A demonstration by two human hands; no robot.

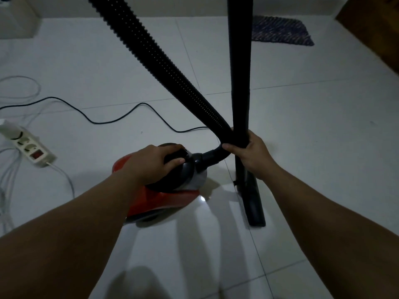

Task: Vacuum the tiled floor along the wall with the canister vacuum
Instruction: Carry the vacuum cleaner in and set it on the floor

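A red canister vacuum (159, 201) with a black top sits on the white tiled floor (313, 126) below me. My left hand (155, 162) grips the black handle on top of the canister. My right hand (250, 149) is curled round the upright black wand (239, 61) and the ribbed black hose (159, 63) where the two cross. The hose runs from the canister's front socket up and out of the top of the view. At the bottom of the wand, the black floor nozzle (254, 203) rests on the tiles to the right of the canister.
A black power cord (108, 121) snakes across the tiles to the left. A white power strip (28, 145) with white cables lies at the left edge. A dark patterned mat (282, 31) lies by the far wall, near a brown wooden door (371, 29).
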